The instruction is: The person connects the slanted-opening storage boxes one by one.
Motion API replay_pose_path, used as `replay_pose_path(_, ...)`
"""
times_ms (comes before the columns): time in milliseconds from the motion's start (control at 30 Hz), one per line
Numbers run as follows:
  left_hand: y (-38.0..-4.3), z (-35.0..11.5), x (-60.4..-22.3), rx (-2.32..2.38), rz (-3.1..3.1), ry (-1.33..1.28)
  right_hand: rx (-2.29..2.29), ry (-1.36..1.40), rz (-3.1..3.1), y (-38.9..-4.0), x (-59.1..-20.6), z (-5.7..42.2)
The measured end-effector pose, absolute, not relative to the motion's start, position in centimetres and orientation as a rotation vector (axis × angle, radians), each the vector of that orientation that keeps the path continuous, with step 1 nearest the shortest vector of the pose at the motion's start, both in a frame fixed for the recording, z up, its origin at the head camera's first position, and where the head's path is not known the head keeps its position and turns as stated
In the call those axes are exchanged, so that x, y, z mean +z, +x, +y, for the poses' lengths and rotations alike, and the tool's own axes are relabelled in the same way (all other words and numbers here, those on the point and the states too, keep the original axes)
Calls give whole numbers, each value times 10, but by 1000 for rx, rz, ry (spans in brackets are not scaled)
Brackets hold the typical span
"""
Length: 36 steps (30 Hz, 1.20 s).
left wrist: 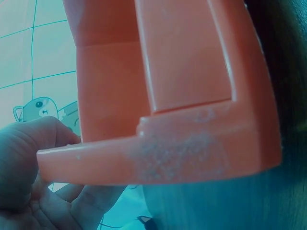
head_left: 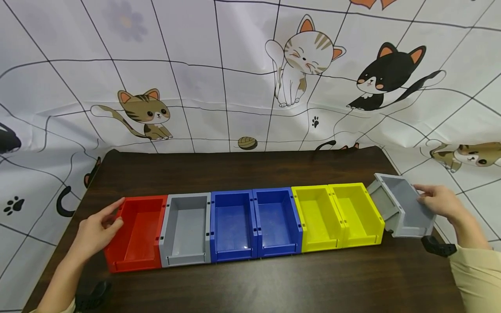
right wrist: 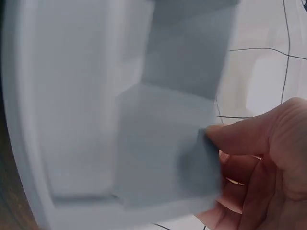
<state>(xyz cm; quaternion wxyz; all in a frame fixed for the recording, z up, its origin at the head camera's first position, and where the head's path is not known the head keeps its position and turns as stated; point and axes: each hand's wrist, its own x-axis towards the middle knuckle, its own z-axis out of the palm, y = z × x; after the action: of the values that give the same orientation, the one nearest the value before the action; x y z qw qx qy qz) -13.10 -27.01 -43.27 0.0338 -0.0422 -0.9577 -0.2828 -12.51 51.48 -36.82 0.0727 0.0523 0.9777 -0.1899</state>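
A row of open-topped plastic storage bins lies across the dark table. At its left end is a red bin [head_left: 135, 265], and my left hand [head_left: 91, 237] holds its left wall, with the thumb at the rim in the left wrist view. Beyond the right end of the row, my right hand [head_left: 442, 202] grips a grey bin [head_left: 411, 208] by its right wall. That bin tilts against the line of the others, its left side facing up toward the yellow bins. In the right wrist view, the thumb [right wrist: 240, 136] lies on the grey wall, fingers behind it.
Between the held bins stand another grey bin [head_left: 185, 261], two blue bins [head_left: 235, 255] [head_left: 279, 250] and two yellow bins [head_left: 321, 245] [head_left: 360, 240], side by side. The brown table [head_left: 250, 282] meets a white cat-print cloth [head_left: 203, 87] behind and at both sides.
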Motion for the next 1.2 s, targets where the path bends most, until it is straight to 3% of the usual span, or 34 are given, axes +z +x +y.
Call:
replay_pose_path(433, -131, -272, -434, -861, -2945, -130, -659, 95, 2975, -122, -372, 516)
replay_pose_path(767, -130, -271, -434, -852, -2942, -111, -447, 13, 2996, -129, -367, 514)
replay_pose_path(1200, -130, -270, -433, -847, -2947, -112, -694, 95, 2980, -118, -368, 518)
